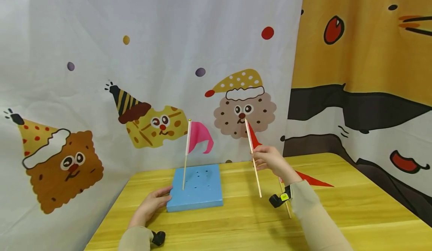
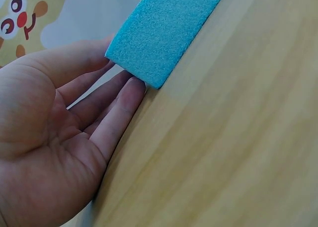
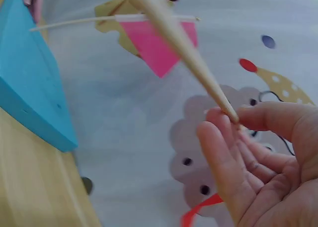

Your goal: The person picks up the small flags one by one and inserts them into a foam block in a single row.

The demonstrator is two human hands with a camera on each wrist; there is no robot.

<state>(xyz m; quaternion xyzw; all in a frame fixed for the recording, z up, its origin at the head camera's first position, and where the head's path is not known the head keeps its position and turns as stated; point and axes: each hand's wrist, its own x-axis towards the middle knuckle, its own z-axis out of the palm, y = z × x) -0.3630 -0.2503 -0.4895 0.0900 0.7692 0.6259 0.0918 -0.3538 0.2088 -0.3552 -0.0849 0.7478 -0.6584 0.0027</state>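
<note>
red flag [image 1: 254, 139], slim pale stick [image 1: 257, 178]; right grip [image 1: 270, 160] pinching stick, left grip [image 1: 151, 203] relaxed against blue block [image 1: 206, 197]

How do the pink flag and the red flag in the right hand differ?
The pink flag stands in the blue block; the red flag is pinched in the right hand, clear of the block. In the head view, the pink flag's top leans slightly right, the red flag's leans left. Both are on thin, pale sticks.
</note>
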